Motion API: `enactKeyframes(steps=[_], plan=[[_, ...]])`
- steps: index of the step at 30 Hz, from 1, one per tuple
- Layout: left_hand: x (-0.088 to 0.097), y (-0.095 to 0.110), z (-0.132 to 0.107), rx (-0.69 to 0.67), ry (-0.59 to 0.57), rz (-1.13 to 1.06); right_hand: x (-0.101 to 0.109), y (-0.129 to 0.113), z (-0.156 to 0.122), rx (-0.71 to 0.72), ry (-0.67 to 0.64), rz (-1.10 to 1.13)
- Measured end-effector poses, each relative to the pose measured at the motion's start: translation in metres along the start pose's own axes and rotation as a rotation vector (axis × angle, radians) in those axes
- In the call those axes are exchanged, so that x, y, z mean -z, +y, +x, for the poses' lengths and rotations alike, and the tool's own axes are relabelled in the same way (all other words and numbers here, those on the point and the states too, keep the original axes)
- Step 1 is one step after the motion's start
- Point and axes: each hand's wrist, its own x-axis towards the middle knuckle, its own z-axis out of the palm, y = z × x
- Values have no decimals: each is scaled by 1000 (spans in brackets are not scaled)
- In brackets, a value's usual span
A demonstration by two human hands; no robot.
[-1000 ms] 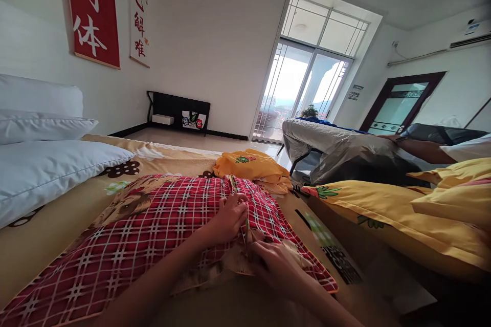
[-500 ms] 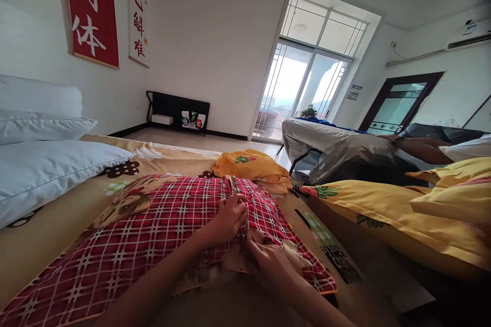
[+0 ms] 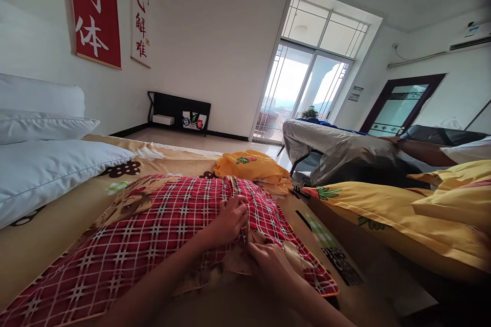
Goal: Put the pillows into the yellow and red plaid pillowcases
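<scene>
The red plaid pillowcase [image 3: 153, 224] is matt woven cloth. The white pillows [image 3: 49, 168] look smooth cotton, the yellow printed covers [image 3: 253, 166] soft and matt. The floor [image 3: 184, 138] is glossy; the grey cover [image 3: 337, 148] has a faint sheen.

My left hand [image 3: 229, 218] and right hand [image 3: 269, 261] meet at the seam of the red plaid pillowcase [image 3: 153, 224], fingertips buried in its fold, grip unreadable. Both my forearms and the pillowcase's near corner run off the bottom edge. The label on the cardboard box [image 3: 332, 253] is blurred. Another person's arm [image 3: 422, 150] is cut by the right edge.
</scene>
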Motion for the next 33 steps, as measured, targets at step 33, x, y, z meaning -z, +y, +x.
enactKeyframes(steps=[33], plan=[[79,-81,-32,443,168,264,25,-7,12,-234,-98,263]])
